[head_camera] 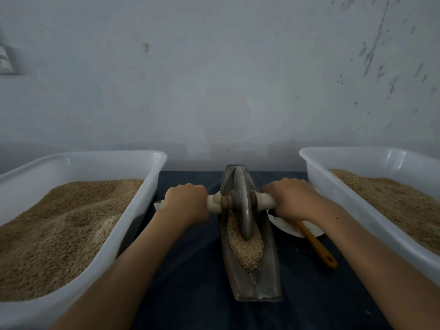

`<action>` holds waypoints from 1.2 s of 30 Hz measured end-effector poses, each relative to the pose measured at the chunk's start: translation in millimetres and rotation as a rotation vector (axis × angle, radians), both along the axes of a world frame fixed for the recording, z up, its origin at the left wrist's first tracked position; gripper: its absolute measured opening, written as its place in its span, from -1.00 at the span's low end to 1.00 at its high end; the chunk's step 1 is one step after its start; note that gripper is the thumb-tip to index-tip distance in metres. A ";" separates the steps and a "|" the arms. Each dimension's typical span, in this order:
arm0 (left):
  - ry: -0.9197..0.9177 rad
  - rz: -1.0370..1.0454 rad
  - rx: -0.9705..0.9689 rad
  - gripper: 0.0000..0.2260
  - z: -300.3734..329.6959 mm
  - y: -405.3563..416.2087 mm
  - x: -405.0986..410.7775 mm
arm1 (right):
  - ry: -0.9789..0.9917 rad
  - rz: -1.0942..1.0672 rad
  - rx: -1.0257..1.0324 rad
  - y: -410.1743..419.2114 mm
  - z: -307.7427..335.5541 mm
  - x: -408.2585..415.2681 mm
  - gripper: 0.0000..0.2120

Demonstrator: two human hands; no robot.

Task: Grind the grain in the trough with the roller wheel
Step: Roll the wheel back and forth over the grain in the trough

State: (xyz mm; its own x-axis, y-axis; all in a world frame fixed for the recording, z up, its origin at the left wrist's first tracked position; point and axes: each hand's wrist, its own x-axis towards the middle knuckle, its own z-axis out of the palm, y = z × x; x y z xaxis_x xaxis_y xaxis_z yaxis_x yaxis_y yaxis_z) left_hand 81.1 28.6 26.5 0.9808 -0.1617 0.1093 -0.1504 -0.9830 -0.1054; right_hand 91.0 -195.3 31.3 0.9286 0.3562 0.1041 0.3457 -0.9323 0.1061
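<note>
your left hand [187,202] and right hand [289,198] each grip the pale axle handle [263,200] either side of the grey metal roller wheel [242,206], standing in the boat-shaped metal trough [269,277] of tan grain [245,251]; it looks heavy and rigid, so press evenly.
</note>
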 end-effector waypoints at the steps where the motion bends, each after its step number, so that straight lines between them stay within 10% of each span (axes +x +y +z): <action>1: 0.031 -0.006 0.004 -0.79 2.1 0.1 -0.2 | 0.048 0.001 -0.011 -0.7 3.0 -1.4 -0.79; 15: -0.229 0.012 -0.080 -0.88 -13.6 -1.8 4.1 | -0.298 -0.048 0.046 7.0 -18.5 2.1 -0.88; 26: 0.085 0.015 0.039 -0.74 4.2 -0.9 2.3 | 0.215 -0.023 -0.006 0.4 8.6 -7.3 -0.72; 36: -0.183 0.073 -0.048 -0.87 -5.9 -8.7 -2.9 | -0.285 -0.034 0.083 2.9 -21.0 5.4 -0.93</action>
